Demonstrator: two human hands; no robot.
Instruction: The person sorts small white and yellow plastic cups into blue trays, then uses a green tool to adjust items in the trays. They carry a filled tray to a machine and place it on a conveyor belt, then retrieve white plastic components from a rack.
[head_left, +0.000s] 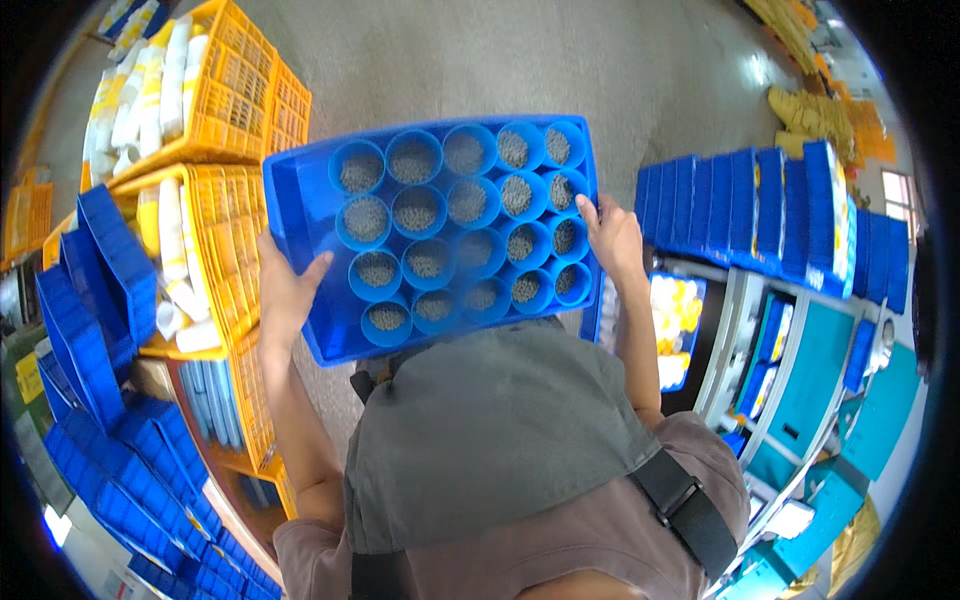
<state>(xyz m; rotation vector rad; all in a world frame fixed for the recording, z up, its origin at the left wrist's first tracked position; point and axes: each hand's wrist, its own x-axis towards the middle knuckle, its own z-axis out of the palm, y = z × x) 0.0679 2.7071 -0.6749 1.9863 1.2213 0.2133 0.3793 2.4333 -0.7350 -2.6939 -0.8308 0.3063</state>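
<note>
A blue plastic tray (303, 222) is carried in front of my body, tilted a little. Rows of round blue cups (357, 166) stand in it, each with small grey pellets (425, 262) at the bottom. A bare strip of the tray shows along its left side. My left hand (286, 292) grips the left wall, thumb over the rim and the other fingers hidden behind it. On the opposite side, my right hand (616, 240) clasps the right wall, its thumb and a finger over the edge near the end cups.
Orange crates (232, 85) of white and yellow tubes are stacked at left, beside piled blue bins (95, 280). More blue trays (735, 205) stand in a row at right, above a shelf with teal panels (815, 385). Grey floor (480, 60) stretches ahead; yellow sacks (810, 115) lie far right.
</note>
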